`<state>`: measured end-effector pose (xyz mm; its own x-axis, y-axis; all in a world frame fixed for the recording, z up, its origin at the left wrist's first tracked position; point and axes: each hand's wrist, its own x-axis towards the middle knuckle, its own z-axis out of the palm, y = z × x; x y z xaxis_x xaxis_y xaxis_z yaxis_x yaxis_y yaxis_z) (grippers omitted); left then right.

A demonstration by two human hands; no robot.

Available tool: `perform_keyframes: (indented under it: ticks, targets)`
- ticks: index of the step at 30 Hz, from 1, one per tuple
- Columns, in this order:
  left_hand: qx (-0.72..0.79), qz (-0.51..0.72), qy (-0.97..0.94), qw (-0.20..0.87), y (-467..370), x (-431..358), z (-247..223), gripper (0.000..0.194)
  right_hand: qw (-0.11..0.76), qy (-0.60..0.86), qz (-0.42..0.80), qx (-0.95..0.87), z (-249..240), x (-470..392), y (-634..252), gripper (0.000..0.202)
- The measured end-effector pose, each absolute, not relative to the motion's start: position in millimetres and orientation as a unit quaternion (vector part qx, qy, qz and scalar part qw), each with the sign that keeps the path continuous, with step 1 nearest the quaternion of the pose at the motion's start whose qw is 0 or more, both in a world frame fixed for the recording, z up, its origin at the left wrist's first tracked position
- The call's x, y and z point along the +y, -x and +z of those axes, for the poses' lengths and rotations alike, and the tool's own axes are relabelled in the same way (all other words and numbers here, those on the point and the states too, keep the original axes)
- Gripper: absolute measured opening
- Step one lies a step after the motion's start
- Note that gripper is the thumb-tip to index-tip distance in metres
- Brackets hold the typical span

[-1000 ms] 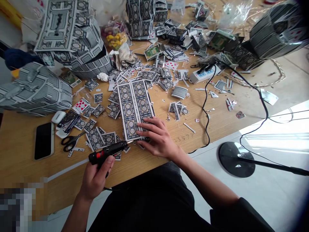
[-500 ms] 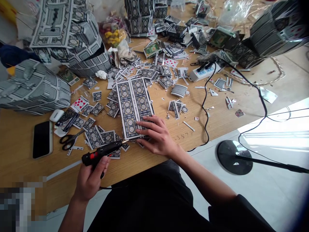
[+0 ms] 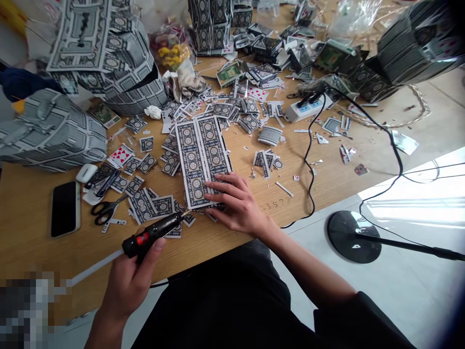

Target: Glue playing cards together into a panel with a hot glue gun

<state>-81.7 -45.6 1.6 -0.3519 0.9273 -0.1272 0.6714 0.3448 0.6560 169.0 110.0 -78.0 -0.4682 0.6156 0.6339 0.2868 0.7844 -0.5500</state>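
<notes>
My left hand is wrapped round a black hot glue gun with a red patch on its side. A long white glue stick comes out of its back end. The metal nozzle sits close to the lower edge of a rectangular panel made of patterned playing cards; I cannot tell whether they touch. My right hand lies over the panel's lower right corner, fingers stretched out and apart. Loose folded cards lie left of the panel, partly behind the gun.
Scissors, a phone and a white case lie at the left. Woven card baskets stand behind them. A power strip with black cables is at the right. Card scraps cover the back; a round black base stands on the floor.
My left hand has shifted slightly down and left on the glue gun, and its thumb sits lower. The nozzle, the panel and my right hand stay almost the same.
</notes>
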Motion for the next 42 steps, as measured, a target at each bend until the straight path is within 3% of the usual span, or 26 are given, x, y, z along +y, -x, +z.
perform_keyframes:
  ticks: [5, 9, 15, 19, 24, 30, 33, 38, 42]
  targets:
    - [0.786, 0.215, -0.539, 0.214, 77.2, -43.7, 27.7, 0.045, 0.455, 0.262, 0.187, -0.83, -79.5, 110.6, -168.2, 0.028]
    - [0.841, 0.21, -0.432, 0.248, 89.8, -41.3, 33.0, 0.058, 0.458, 0.256, 0.186, -0.83, -79.8, 111.1, -168.1, 0.029]
    - [0.847, 0.338, -0.197, 0.359, 134.8, -42.4, 3.8, 0.074, 0.454, 0.254, 0.187, -0.834, -78.8, 111.7, -168.8, 0.03]
    - [0.87, 0.279, -0.123, 0.387, 159.8, -55.6, -20.4, 0.08, 0.449, 0.25, 0.186, -0.838, -78.0, 111.9, -170.4, 0.032]
    - [0.911, 0.221, -0.164, 0.306, 157.1, -63.0, -22.8, 0.087, 0.431, 0.254, 0.167, -0.85, -73.7, 111.2, -172.2, 0.034]
    - [0.914, 0.215, -0.196, 0.281, 162.4, -58.0, -21.4, 0.075, 0.418, 0.25, 0.164, -0.858, -65.9, 108.5, -174.6, 0.034]
    - [0.92, 0.154, -0.242, 0.268, 169.9, -57.7, -21.8, 0.076, 0.413, 0.244, 0.165, -0.862, -63.8, 108.1, -176.2, 0.034]
    - [0.91, 0.032, -0.385, 0.149, 176.2, -57.6, -19.8, 0.076, 0.406, 0.24, 0.167, -0.866, -62.6, 109.0, -178.2, 0.035]
    - [0.898, -0.005, -0.418, 0.136, 183.9, -63.1, -20.3, 0.076, 0.403, 0.242, 0.171, -0.866, -62.0, 109.5, -178.6, 0.041]
